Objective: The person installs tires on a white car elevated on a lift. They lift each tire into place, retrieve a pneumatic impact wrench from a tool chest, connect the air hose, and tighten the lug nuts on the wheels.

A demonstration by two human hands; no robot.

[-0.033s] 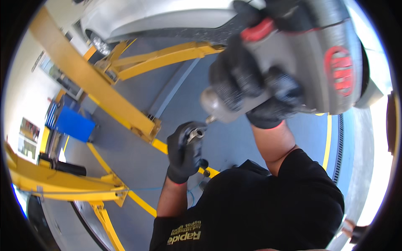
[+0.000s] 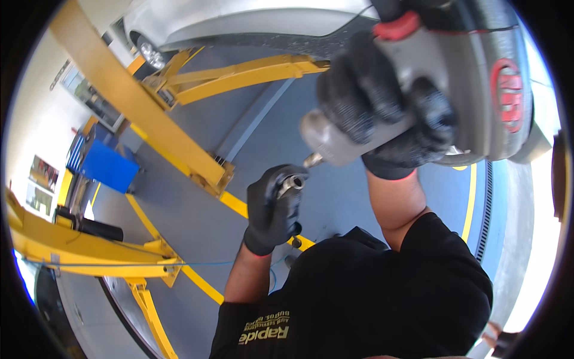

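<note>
My right hand (image 2: 362, 84), in a black glove, is closed round the handle of a large grey-and-black impact wrench (image 2: 475, 90) with red accents. The handle's butt points down and left, and a small metal air fitting (image 2: 313, 160) sticks out of it. Just below and left of that fitting, my gloved left hand (image 2: 263, 209) is closed round a metal air hose coupler (image 2: 292, 184), its round open end showing. Coupler and fitting are apart by a small gap. The wrench's front end runs out of view at the top.
A silver car (image 2: 251, 27) stands above yellow lift arms (image 2: 245, 79), beside a yellow lift post (image 2: 134, 99). A blue tool cart (image 2: 110, 164) is at the left. Thin blue hose (image 2: 209, 263) crosses low left. Another person's hand (image 2: 493, 335) shows at lower right.
Both hands have shifted slightly right and up in the picture, the wrench along with the right one. The background has also slid a little right. Both grips are unchanged.
</note>
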